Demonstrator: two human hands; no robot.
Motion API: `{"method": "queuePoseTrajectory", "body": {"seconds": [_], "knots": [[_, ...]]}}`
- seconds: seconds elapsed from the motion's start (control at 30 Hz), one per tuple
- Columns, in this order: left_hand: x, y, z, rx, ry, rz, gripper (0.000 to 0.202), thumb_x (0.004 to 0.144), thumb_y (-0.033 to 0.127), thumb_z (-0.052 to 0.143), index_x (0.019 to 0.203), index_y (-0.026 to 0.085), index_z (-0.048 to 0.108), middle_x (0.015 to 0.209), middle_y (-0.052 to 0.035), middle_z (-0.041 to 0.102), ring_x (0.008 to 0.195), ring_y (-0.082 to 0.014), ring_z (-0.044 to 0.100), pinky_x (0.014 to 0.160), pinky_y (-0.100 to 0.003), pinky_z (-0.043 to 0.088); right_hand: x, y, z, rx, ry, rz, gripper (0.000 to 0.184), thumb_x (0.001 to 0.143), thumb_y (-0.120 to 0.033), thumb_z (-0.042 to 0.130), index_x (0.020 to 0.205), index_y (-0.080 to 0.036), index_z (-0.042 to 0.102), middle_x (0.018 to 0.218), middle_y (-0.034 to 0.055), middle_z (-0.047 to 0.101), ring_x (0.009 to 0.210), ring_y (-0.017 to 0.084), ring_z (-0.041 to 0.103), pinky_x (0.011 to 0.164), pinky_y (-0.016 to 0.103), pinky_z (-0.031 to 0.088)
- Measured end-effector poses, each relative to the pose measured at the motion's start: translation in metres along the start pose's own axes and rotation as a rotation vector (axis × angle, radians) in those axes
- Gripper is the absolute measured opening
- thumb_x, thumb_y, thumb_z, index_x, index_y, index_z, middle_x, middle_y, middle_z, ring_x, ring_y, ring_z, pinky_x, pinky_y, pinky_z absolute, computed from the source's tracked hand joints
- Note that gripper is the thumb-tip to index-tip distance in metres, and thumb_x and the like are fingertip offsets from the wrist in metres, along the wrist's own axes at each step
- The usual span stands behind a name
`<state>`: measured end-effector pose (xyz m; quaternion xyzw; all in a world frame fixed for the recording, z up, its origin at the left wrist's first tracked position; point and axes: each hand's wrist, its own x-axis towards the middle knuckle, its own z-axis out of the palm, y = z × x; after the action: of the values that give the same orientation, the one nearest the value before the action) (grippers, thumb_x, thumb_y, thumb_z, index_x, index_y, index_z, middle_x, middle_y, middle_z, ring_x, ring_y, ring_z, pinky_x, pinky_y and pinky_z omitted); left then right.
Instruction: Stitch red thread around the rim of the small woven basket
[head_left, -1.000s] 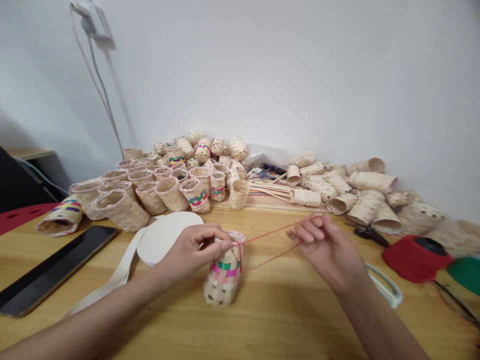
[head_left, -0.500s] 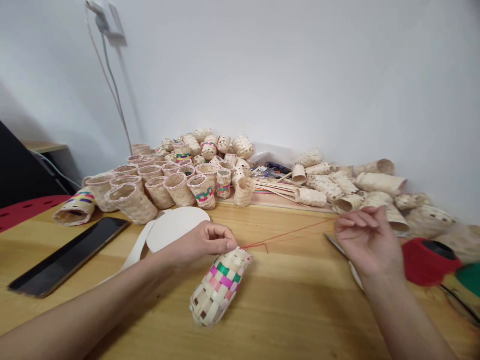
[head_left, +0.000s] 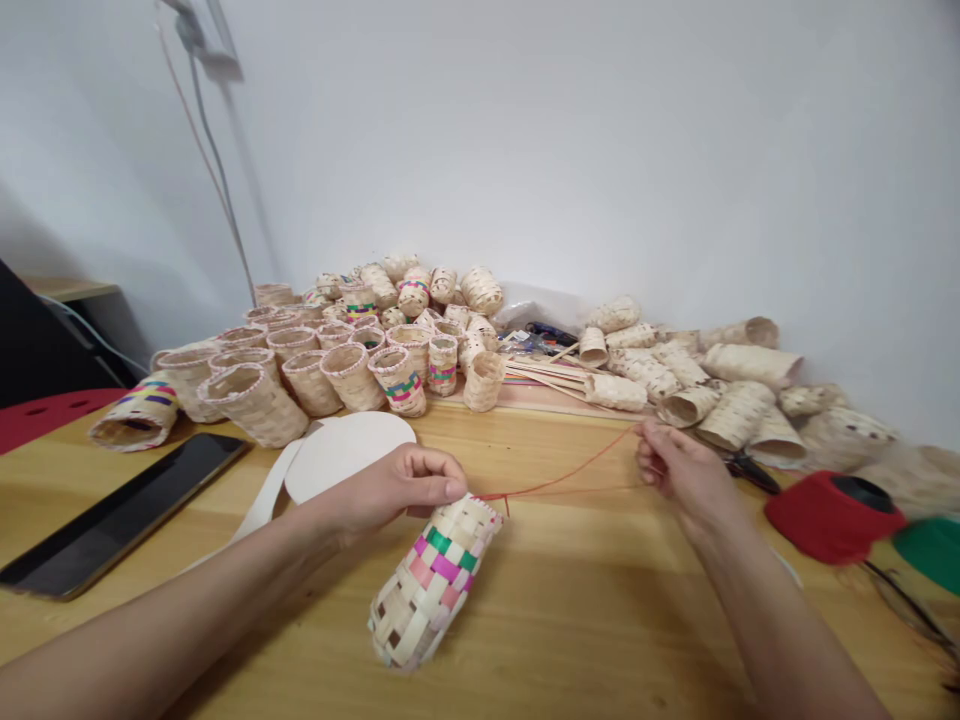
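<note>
Pinched by the rim in my left hand (head_left: 420,478) is a small woven basket (head_left: 435,585), tilted, its bottom toward me. Green, magenta and pink strips cross its pale weave, and reddish stitching runs along the rim. From that rim a red thread (head_left: 555,488) stretches to the right, with a short loose end hanging near the basket. My right hand (head_left: 679,465) pinches the far part of the thread; its fingers are closed, and I cannot make out whether a needle is among them.
Several pale woven baskets (head_left: 285,402) crowd the back left, and more lie at the back right (head_left: 739,415). A phone (head_left: 124,510) and a white strip roll (head_left: 349,455) lie left. Red (head_left: 829,518) and green thread spools (head_left: 930,550) stand right, near dark-handled scissors (head_left: 752,472).
My right hand has moved left and turned, its fingers closing in a pinch. The thread now sags a little. My left hand still grips the basket.
</note>
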<state>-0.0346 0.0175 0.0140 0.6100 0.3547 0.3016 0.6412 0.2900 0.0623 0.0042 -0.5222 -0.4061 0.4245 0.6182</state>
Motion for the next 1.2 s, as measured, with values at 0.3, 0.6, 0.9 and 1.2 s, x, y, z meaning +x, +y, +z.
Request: {"method": "queuePoseTrajectory", "body": {"seconds": [0.3,0.6,0.9,1.2], "knots": [[0.000,0.001,0.003,-0.039,0.003,-0.025,0.034,0.071,0.042,0.071,0.065,0.012,0.057,0.057,0.0043,0.043,0.053,-0.0069,0.029,0.050,-0.021,0.018,-0.042,-0.009,0.035,-0.652,-0.247,-0.650,0.018,0.083,-0.035,0.060,0.093,-0.022,0.067,0.096,0.0056,0.068,0.090,0.022,0.060,0.081,0.036,0.045],[-0.004,-0.005,-0.002,-0.222,0.036,0.015,0.035,0.065,0.044,0.074,0.064,0.012,0.060,0.056,0.0031,0.042,0.050,-0.0075,0.032,0.048,-0.021,0.024,-0.084,-0.013,0.062,-0.451,-0.862,-0.648,0.019,0.089,-0.028,0.056,0.073,-0.019,0.062,0.070,0.0007,0.061,0.072,0.015,0.055,0.073,0.031,0.040],[-0.005,-0.009,0.000,-0.162,0.009,-0.014,0.035,0.064,0.046,0.073,0.064,0.013,0.062,0.058,0.0012,0.045,0.054,-0.0102,0.039,0.054,-0.023,0.033,-0.083,-0.004,0.063,-0.518,-0.801,-0.631,0.030,0.085,-0.026,0.062,0.115,-0.025,0.060,0.108,0.0041,0.065,0.102,0.019,0.056,0.090,0.033,0.041],[-0.007,0.001,0.007,0.091,-0.148,-0.054,0.033,0.074,0.045,0.069,0.068,0.013,0.065,0.064,0.0008,0.051,0.062,-0.0106,0.040,0.059,-0.021,0.033,-0.086,0.002,0.067,-0.546,-0.907,-0.623,0.007,0.086,-0.022,0.061,0.090,-0.022,0.067,0.102,0.0023,0.069,0.096,0.017,0.061,0.086,0.030,0.043]]}}
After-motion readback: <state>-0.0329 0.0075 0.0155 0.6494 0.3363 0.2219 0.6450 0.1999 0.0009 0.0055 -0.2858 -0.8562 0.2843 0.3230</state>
